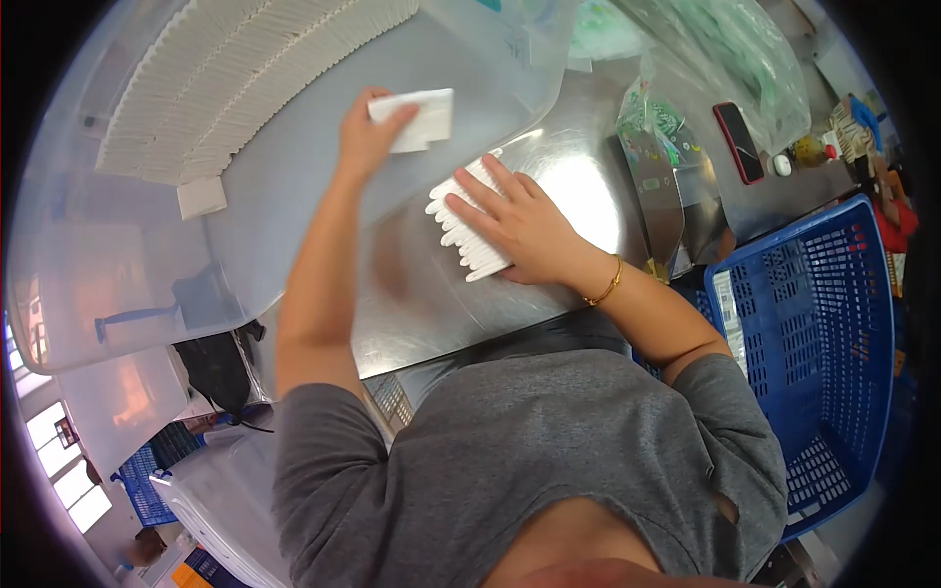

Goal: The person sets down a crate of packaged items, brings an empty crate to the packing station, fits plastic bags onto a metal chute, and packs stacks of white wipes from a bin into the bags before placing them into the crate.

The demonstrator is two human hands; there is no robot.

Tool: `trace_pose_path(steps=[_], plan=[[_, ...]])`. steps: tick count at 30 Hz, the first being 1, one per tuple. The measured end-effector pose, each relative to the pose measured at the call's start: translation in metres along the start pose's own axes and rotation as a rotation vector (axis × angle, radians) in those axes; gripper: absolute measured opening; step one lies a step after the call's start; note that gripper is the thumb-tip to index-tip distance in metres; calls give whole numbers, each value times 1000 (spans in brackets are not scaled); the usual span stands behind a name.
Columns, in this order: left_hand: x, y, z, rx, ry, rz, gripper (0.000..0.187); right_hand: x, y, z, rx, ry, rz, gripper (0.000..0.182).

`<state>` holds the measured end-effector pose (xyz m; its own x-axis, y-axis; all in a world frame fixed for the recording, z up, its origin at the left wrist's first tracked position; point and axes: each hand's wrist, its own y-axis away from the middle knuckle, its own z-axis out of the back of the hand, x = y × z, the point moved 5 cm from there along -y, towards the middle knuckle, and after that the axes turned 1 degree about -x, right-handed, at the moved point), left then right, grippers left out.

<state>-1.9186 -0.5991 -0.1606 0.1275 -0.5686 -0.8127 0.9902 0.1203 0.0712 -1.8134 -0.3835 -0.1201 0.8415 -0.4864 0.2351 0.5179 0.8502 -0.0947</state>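
Shiny steel tabletop (578, 196) bears white packet stack (469, 227) I steady under my flattened right hand (520, 220); beyond it, my left hand (368, 127) pinches one white packet (423, 118).

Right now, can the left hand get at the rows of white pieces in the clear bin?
Probably yes: the left hand is at the clear bin with nothing between it and the rows, though it holds a white piece.

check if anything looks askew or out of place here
One white packet lies alone in the clear bin, apart from the tidy rows. The left hand holds another packet; the right hand presses a neat stack. Nothing spilled or damaged.
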Motion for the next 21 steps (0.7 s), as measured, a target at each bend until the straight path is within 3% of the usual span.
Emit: trace_pose_path(steps=[1, 2, 4, 7, 10, 11, 13, 14, 16, 19, 21], plan=[[-5, 20, -10, -144, 239, -97, 40, 0, 1, 1, 0, 2, -3, 102], [-2, 38, -21, -142, 234, -96, 40, 1, 2, 1, 1, 5, -4, 102], [-5, 59, -43, 37, 415, -174, 28, 2, 6, 7, -21, 12, -10, 104], [-12, 59, -34, 201, 396, -145, 27, 1, 19, 6, -56, 22, -27, 106], [-31, 59, -33, 324, 267, -118, 29, -17, 48, -7, -506, -274, -179, 110], [-37, 58, -36, 369, 148, -107, 30, -16, 51, -21, -509, -274, -181, 110], [-50, 60, -47, 421, 26, -95, 31, -23, 64, -53, -648, -830, -346, 110], [-61, 63, -54, 365, -182, -150, 32, -28, 70, -66, -710, -1112, -428, 110], [-75, 74, -64, 242, -591, -255, 36, -26, 69, -65, -629, -1097, -421, 109], [-65, 89, -61, 155, -475, -327, 40, -18, 59, -56, -474, -1061, -379, 107], [-45, 97, -55, 99, -413, -357, 42, -6, 49, -37, -487, -727, -262, 98]])
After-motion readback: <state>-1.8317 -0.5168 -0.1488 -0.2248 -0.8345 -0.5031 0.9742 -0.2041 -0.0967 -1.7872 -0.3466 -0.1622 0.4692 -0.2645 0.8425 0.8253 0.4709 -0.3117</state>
